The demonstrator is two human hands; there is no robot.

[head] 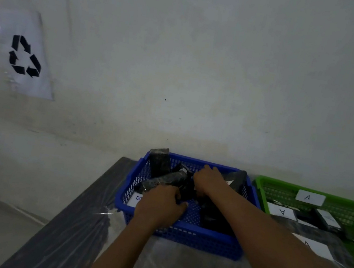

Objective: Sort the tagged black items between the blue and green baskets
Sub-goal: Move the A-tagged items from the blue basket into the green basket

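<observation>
A blue basket sits at the table's far end and holds several black wrapped items. One black item leans upright in its back left corner. A white tag marked B shows at its left wall. Both hands are inside the basket. My left hand curls its fingers on a black wrapped item. My right hand is closed on a black item in the middle. To the right, the green basket holds black items with white tags marked A.
The dark table is covered with clear plastic film and ends at its left edge above the floor. A pale wall stands just behind the baskets, with a recycling sign taped at the left.
</observation>
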